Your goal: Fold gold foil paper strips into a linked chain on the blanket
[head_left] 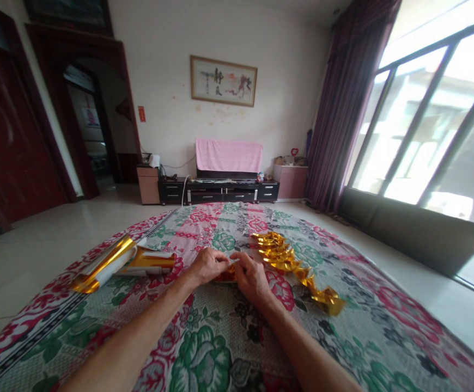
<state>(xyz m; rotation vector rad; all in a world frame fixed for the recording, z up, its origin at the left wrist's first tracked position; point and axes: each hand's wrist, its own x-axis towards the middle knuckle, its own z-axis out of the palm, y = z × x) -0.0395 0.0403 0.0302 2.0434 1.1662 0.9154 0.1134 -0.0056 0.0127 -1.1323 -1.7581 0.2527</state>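
Near the middle of the covered table, my left hand [209,265] and my right hand [251,277] almost meet, fingers pinched together. Between and under them is a small piece of gold foil paper [225,276], mostly hidden by the fingers. Both hands appear closed on its upper edge. Just right of my right hand lies a row of folded gold foil pieces [283,260], bunched at the far end and trailing toward the near right. Off to the left rest rolled sheets of gold foil paper [110,262] with white backs.
A flowered cloth [202,354] covers the round-edged table. Beyond it stand a low black TV cabinet [208,196] and a screen under a pink cloth [229,155]. Purple curtains [335,109] and large windows are on the right, with dark red doors [16,130] on the left.
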